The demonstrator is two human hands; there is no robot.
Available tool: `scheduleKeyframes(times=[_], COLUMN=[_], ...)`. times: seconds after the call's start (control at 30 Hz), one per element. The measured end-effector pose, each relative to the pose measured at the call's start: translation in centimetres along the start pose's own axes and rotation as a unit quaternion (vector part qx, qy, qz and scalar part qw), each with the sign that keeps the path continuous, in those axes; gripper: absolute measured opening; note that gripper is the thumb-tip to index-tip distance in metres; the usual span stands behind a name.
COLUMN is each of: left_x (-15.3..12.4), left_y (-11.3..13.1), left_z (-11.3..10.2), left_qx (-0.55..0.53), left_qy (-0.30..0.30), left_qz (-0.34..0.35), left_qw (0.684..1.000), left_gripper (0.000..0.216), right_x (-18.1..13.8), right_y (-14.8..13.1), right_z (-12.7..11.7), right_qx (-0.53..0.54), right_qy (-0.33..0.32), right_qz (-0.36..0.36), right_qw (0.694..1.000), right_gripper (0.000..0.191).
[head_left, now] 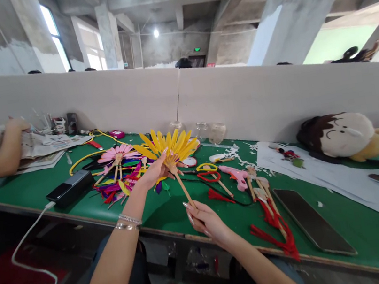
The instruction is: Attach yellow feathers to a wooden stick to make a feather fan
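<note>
A fan of yellow feathers (176, 143) on a slim wooden handle is held up above the green table, its feathers spread upward. My right hand (208, 222) pinches the lower end of the handle between thumb and fingers. At the fan's base, where the feathers meet the wood, my left hand (154, 172) closes on it, thumb across the front; some of its fingers are hidden behind. Behind my left hand lie a pink feather fan (119, 155) and a pile of bright loose feathers (111, 190). Red-handled scissors (209, 176) and a pink glue gun (236, 176) lie right of the fan.
On the right are a dark phone (313, 220), handles with red tassels (273, 215), white paper sheets (326, 178) and a plush doll (345, 137). A black power bank (70, 187) with a white cable sits left. Another person's arm (8, 147) rests by newspapers (42, 144). A low partition (115, 96) runs behind.
</note>
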State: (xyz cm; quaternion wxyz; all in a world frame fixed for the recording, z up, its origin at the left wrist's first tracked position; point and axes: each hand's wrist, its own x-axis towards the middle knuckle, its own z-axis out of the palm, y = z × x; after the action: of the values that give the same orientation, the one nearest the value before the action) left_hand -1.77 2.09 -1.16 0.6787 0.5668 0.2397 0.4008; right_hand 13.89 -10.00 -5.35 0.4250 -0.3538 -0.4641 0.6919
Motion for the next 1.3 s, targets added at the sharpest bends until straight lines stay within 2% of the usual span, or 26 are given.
scheduleKeyframes(times=[0.2, 0.5, 0.63, 0.77, 1.0, 1.3], left_x=[-1.8, -3.7, -4.4, -4.3, -3.7, -3.8], left_y=[0.8, 0.3, 0.0, -0.5, -1.0, -0.8], left_z=[0.7, 1.5, 2.2, 3.0, 4.0, 5.6], left_qx=[0.037, 0.076, 0.072, 0.068, 0.067, 0.085], left_qy=[-0.024, 0.004, 0.021, 0.022, 0.026, -0.023], left_qz=[0.003, -0.003, 0.006, 0.007, 0.008, -0.025], left_qw=[0.999, 0.997, 0.997, 0.997, 0.997, 0.996], left_gripper=[0.044, 0.048, 0.051, 0.055, 0.055, 0.052], right_x=[-1.9, -3.4, -3.3, -2.8, -3.1, -4.8], right_y=[0.2, -1.1, -1.2, -0.8, -0.2, 1.6], right_z=[1.0, 1.8, 2.4, 2.0, 1.5, 1.1], right_qx=[-0.008, -0.154, -0.156, -0.143, -0.065, 0.001], right_qy=[-0.021, -0.100, -0.062, -0.028, -0.025, 0.019], right_qz=[-0.006, 0.075, 0.038, -0.010, -0.036, -0.069], right_qw=[1.000, 0.980, 0.985, 0.989, 0.997, 0.997], right_gripper=[0.032, 0.035, 0.033, 0.030, 0.029, 0.027])
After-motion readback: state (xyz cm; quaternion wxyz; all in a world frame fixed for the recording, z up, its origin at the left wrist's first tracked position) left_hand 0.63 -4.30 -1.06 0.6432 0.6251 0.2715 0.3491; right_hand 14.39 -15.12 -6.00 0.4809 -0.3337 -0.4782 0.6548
